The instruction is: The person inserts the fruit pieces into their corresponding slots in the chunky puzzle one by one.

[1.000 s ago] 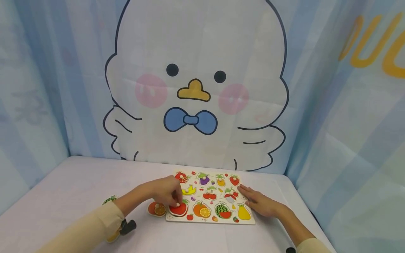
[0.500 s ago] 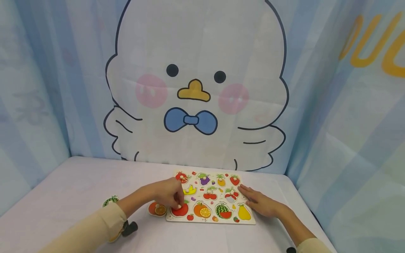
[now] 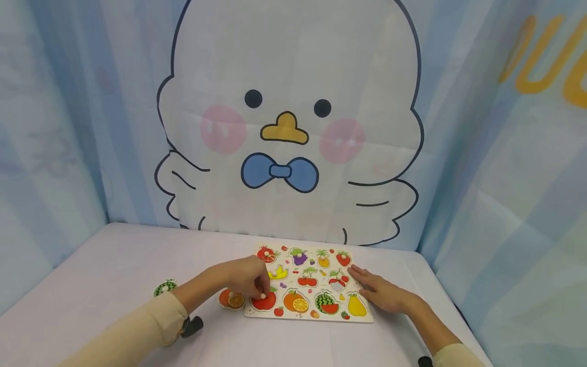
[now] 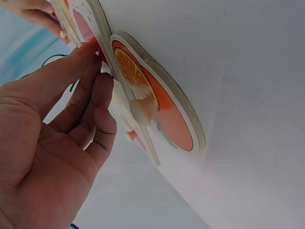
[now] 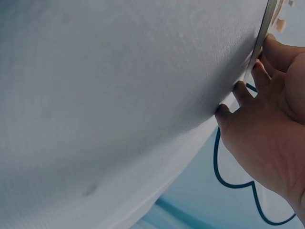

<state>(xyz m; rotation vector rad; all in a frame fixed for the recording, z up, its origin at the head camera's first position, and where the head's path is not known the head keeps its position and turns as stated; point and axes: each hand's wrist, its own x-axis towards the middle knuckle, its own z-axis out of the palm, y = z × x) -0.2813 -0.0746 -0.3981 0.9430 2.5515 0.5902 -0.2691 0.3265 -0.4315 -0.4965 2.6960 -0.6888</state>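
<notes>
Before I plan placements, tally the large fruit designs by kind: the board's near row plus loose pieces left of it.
Apple: 1
Oranges: 2 (one loose)
Watermelons: 2 (one loose)
Pear: 1
Total: 6
Anything under the left sleeve is hidden, so uncounted.

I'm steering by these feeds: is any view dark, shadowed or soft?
Head: details on the white rectangular puzzle board look soft; left wrist: the flat, knobbed orange-fruit piece looks sharp; right wrist: dim, with shadow on the white tablecloth beside the right hand.
</notes>
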